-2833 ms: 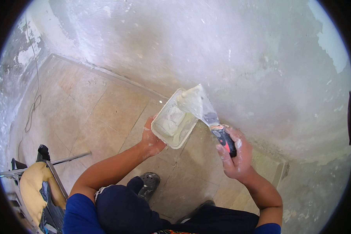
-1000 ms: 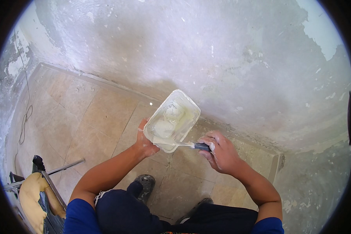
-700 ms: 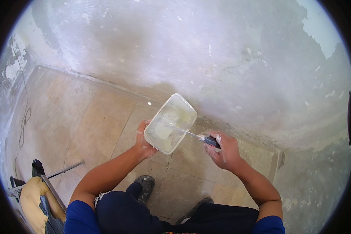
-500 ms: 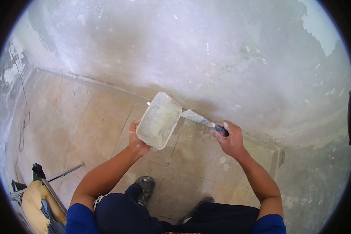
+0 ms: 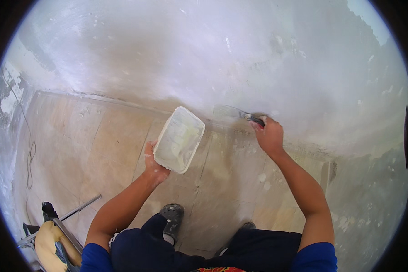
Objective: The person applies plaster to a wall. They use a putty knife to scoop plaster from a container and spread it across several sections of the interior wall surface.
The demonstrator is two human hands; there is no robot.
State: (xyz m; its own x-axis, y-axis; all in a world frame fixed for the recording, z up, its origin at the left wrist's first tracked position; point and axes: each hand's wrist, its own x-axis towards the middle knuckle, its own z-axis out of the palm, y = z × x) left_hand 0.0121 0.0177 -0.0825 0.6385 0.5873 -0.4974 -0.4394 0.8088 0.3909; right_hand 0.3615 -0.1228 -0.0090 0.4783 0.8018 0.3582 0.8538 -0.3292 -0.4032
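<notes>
My left hand [image 5: 156, 162] grips a white rectangular plastic tub [image 5: 167, 147] by its near left side, with the tub's mouth tilted up toward me. Pale wet filler coats the inside of the tub. In my right hand [image 5: 271, 135] is a putty knife [image 5: 240, 113] with a dark handle showing some red. Its blade points left and lies at the lower part of the grey wall [image 5: 190, 59]; whether the whole edge touches I cannot tell. White smears mark the fingers of both hands.
Tiled floor [image 5: 109, 136] meets the wall along a low skirting line. A worn chair with torn yellow padding [image 5: 52, 245] and a metal bar [image 5: 81, 207] stands at lower left. A thin cable [image 5: 30, 158] hangs down the left side. My feet, in dark clogs [image 5: 172, 217], are below.
My right hand has moved up, carrying the putty knife from beside the tub's rim to the wall. My left hand and the tub have shifted slightly left.
</notes>
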